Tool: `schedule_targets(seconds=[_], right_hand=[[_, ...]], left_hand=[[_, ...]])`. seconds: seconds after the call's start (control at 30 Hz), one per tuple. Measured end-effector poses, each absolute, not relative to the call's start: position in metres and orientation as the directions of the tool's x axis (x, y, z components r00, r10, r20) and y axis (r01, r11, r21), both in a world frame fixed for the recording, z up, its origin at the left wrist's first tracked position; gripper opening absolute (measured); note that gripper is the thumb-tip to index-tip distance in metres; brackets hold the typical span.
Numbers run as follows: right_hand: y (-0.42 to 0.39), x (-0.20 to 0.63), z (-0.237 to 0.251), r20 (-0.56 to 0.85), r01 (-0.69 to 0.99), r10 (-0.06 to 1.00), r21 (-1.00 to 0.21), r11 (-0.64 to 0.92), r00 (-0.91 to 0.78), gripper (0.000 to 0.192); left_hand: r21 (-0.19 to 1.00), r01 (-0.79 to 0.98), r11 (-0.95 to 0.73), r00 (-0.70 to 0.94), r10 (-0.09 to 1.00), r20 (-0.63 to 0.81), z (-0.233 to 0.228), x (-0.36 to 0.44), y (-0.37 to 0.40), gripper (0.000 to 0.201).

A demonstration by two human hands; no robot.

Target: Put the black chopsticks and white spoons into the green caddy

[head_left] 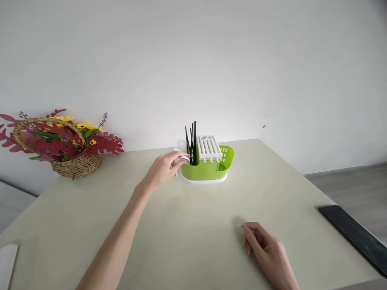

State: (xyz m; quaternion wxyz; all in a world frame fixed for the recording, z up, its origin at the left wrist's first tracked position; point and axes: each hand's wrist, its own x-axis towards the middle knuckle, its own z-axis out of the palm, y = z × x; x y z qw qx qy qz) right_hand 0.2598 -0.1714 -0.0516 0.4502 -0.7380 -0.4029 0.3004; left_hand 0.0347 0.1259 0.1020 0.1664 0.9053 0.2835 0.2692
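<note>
My left hand (167, 165) reaches to the left end of a green utensil caddy (202, 173). Its fingers pinch a white spoon (184, 159) at the caddy's rim; the lower part of the spoon is hidden. Behind those fingers another white spoon (181, 144) stands in the caddy, beside several black chopsticks (191, 147) held upright. A white slotted rack (209, 147) with small hooks tops the middle of the caddy. My right hand (266, 249) rests near the front of the table, fingers curled loosely, with nothing visible in them.
A wicker basket (77, 166) of red and yellow artificial flowers stands at the back left of the pale table (187, 249). Along the right edge lies a long black flat object (352, 237). A white item (7, 264) shows at the left edge. The wall rises behind the table.
</note>
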Motion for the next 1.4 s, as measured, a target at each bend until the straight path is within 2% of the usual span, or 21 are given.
schedule_targets(seconds=[0.2,0.47,0.67,0.77,0.9,1.0,1.27,1.4], right_hand=[[-0.171,0.258,-0.048,-0.073,0.322,0.865,-0.91,-0.262,0.496,0.046],[-0.172,0.258,-0.049,-0.069,0.334,0.863,-0.904,-0.266,0.5,0.046],[-0.171,0.257,-0.046,-0.062,0.339,0.861,-0.903,-0.264,0.505,0.046],[-0.171,0.257,-0.046,-0.061,0.339,0.86,-0.903,-0.264,0.506,0.046],[-0.171,0.257,-0.046,-0.067,0.337,0.863,-0.903,-0.265,0.5,0.046],[-0.171,0.256,-0.045,-0.069,0.334,0.866,-0.905,-0.263,0.495,0.047],[-0.172,0.254,-0.042,-0.061,0.316,0.858,-0.914,-0.253,0.51,0.046],[-0.173,0.256,-0.044,-0.072,0.324,0.862,-0.908,-0.264,0.502,0.046]], left_hand=[[0.406,0.457,-0.791,0.695,0.603,0.393,0.107,0.031,0.127,0.035],[0.428,0.402,-0.81,0.689,0.575,0.441,0.098,0.034,0.134,0.032],[0.433,0.427,-0.793,0.675,0.599,0.43,0.098,0.028,0.141,0.033],[0.378,0.47,-0.798,0.665,0.601,0.443,0.097,0.026,0.141,0.036],[0.257,0.496,-0.829,0.667,0.554,0.499,0.095,0.027,0.138,0.041],[0.209,0.5,-0.84,0.681,0.531,0.504,0.094,0.028,0.136,0.042],[0.2,0.526,-0.827,0.671,0.548,0.499,0.095,0.026,0.135,0.05],[0.256,0.507,-0.823,0.651,0.56,0.512,0.098,0.021,0.128,0.062]])
